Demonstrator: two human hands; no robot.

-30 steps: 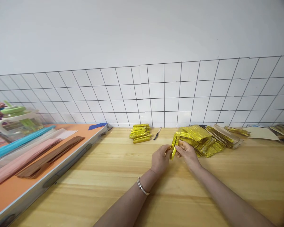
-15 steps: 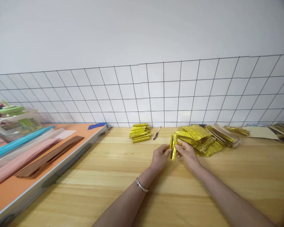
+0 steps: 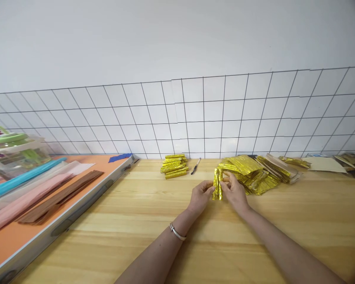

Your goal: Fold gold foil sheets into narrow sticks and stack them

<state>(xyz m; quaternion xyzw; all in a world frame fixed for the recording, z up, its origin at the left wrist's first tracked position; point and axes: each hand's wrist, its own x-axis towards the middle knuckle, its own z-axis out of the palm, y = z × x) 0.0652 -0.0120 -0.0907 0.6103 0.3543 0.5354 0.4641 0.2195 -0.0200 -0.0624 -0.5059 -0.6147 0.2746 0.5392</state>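
Note:
My left hand [image 3: 199, 198] and my right hand [image 3: 236, 193] both pinch a narrow folded strip of gold foil [image 3: 217, 184], held upright just above the wooden table [image 3: 177, 236]. A silver bracelet [image 3: 176, 232] sits on my left wrist. Right behind my right hand lies a loose heap of flat gold foil sheets [image 3: 254, 173]. Farther back, left of centre, is a small neat stack of folded gold foil strips [image 3: 174, 166], with a black pen [image 3: 196, 166] beside it.
An orange board [image 3: 32, 221] at the left carries pink, brown and blue strips of paper and a clear plastic box [image 3: 17, 156]. A black wire grid [image 3: 195, 118] leans on the white wall. Papers [image 3: 328, 165] lie at the far right.
The foil strip has been turned from tilted to nearly upright between my fingers and looks folded tighter. Both hands stayed in about the same place.

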